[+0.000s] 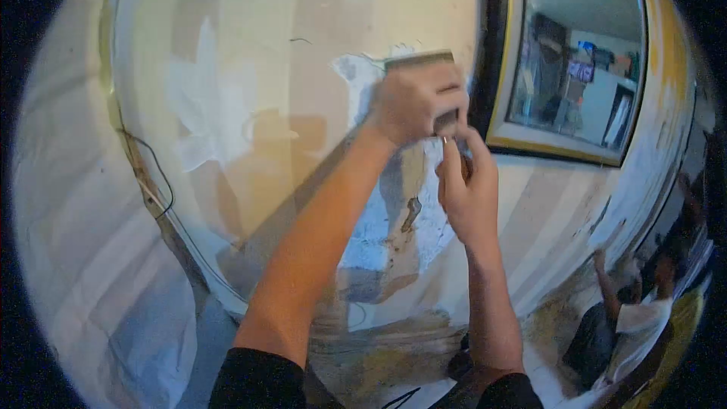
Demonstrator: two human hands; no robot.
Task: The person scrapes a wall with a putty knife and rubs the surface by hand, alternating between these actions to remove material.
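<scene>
My left hand (416,98) is wrapped around a flat, grey-brown rectangular block (420,59), held up against the wall. The block's top edge shows above my knuckles and a lower corner below my fingers; motion blurs both. Just beneath, my right hand (469,182) is closed, thumb and forefinger raised to the block's lower end. Something small and dark shows between its fingers, and I cannot tell what it is. Behind both hands the striped wall (333,98) has peeled patches with white plaster (363,238) and a dark gouge (411,214).
A framed mirror (583,68) hangs close to the right of my hands. White sheeting (83,204) covers the left side, beside a dark cable (163,167) at the wall's corner. Another person (636,326) is low at the right.
</scene>
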